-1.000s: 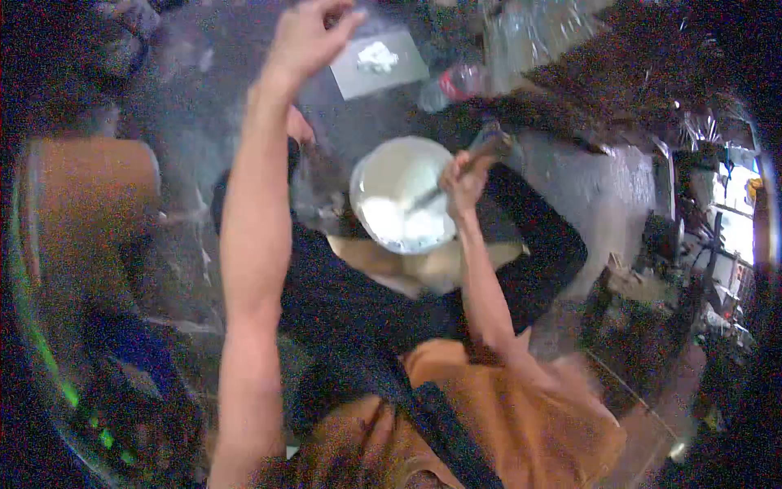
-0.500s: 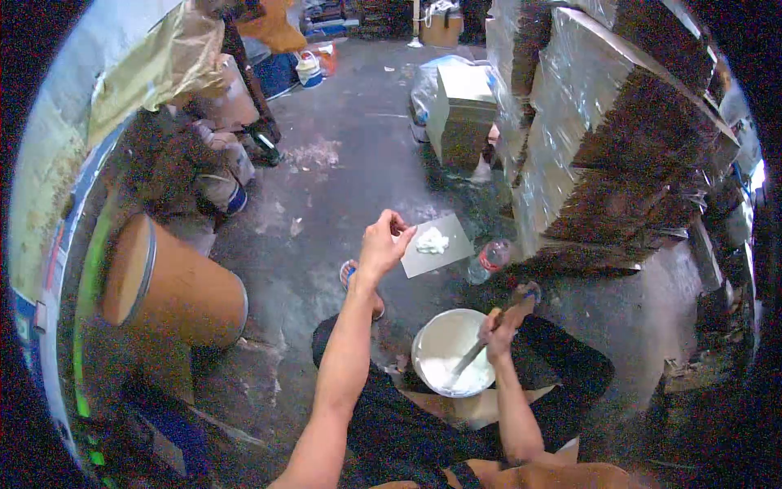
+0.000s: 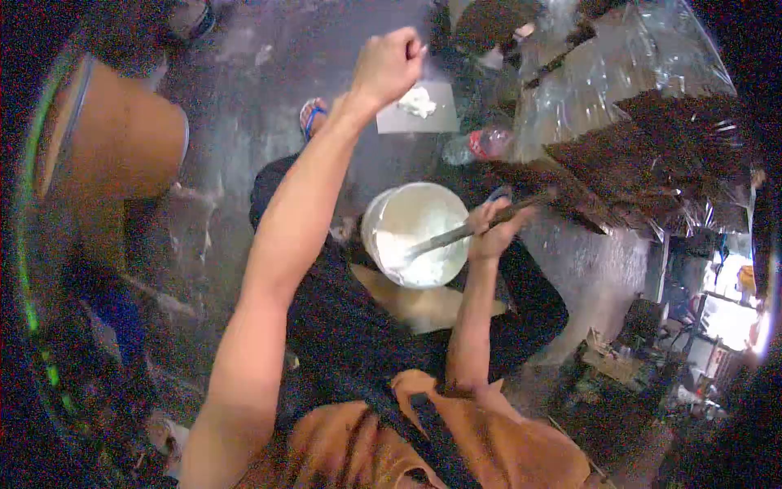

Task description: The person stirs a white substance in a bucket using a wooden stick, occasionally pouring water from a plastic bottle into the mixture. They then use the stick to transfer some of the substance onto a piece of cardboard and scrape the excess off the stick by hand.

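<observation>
My right hand grips a long flat stirring stick, whose lower end dips into thick white paste. The paste sits in a round white bucket between my legs. My left hand is curled closed at the end of my outstretched arm; whatever its fingers hold, if anything, is hidden. Just below and to the right of it, a pale flat sheet lies on the floor with a lump of white paste on it. A clear plastic bottle with a red label lies beside the sheet.
A brown drum lies at the left. Plastic-wrapped stacks of brown board stand at the right. My foot in a blue sandal is near the sheet. Assorted clutter fills the lower right.
My view has tilted downward, so the floor things sit higher. My left hand has curled into a fist away from the sheet's near side. The stick in my right hand leans flatter across the bucket.
</observation>
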